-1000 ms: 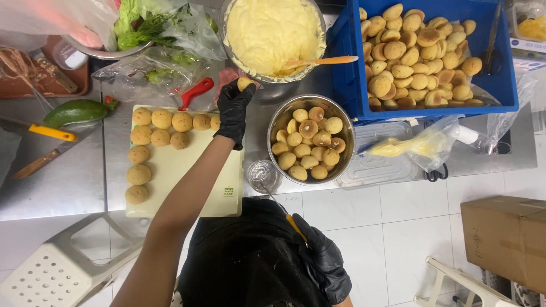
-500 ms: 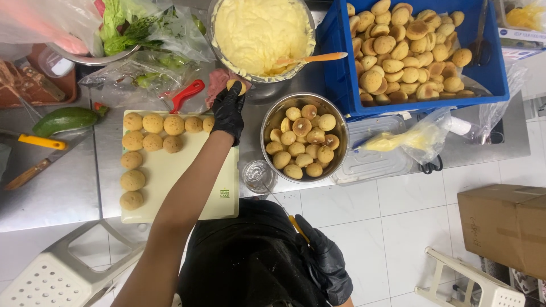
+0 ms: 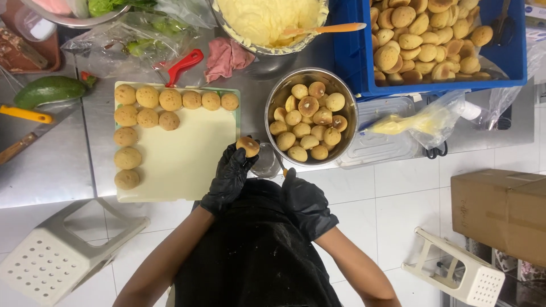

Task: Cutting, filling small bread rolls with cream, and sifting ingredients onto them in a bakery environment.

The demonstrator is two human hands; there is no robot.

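A blue crate [image 3: 350,57] of buns sits beyond the steel bowl [image 3: 273,102] of smaller buns; beside it lies the pale cutting board [image 3: 187,159]; the black-gloved left hand [image 3: 228,177] pinches a small bun [image 3: 248,146] at the board's edge; the right hand [image 3: 306,202] is curled closed, seemingly around a thin handle.

Cutting board [image 3: 182,159]: eleven round buns [image 3: 148,97], six along its far edge, two more behind them, three down the left edge. One bun [image 3: 248,146] in hand. Two gloved hands [image 3: 230,177]. Two white stools [image 3: 54,258]. One avocado [image 3: 50,90]. One cardboard box [image 3: 500,213]. Steel bowl [image 3: 347,108]: buns too heaped to count.
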